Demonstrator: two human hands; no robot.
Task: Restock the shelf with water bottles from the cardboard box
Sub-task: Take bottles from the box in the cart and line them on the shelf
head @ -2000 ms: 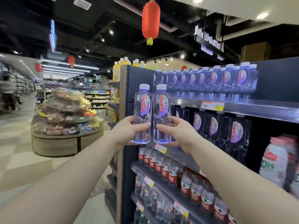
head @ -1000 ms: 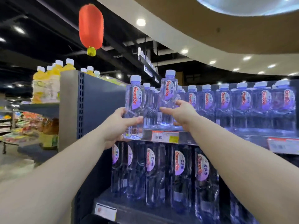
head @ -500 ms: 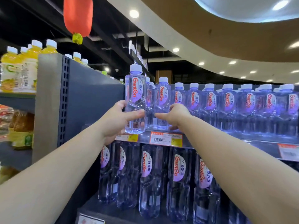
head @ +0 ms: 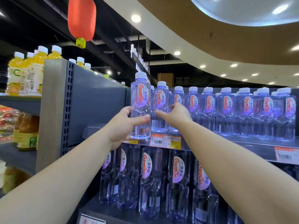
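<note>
My left hand (head: 124, 125) grips a clear water bottle (head: 140, 102) with a white cap and a red-lettered label. It holds the bottle upright just in front of the upper shelf (head: 242, 143), at its left end. My right hand (head: 175, 115) curls round a second water bottle (head: 161, 101) that stands on the shelf, the first in a long row of the same bottles (head: 226, 109). The thumb lies across its front and the fingers are hidden behind it. No cardboard box is in view.
Large water bottles (head: 148, 180) fill the shelf below. A grey upright end panel (head: 53, 110) closes the shelf's left side, with yellow juice bottles (head: 32, 75) beyond it. A price tag (head: 165, 141) sits on the shelf edge. A red lantern (head: 81, 18) hangs overhead.
Both hands carried the bottles up to the upper shelf. The right hand's bottle now stands at the row's left end. The left hand's bottle has come closer to the shelf edge.
</note>
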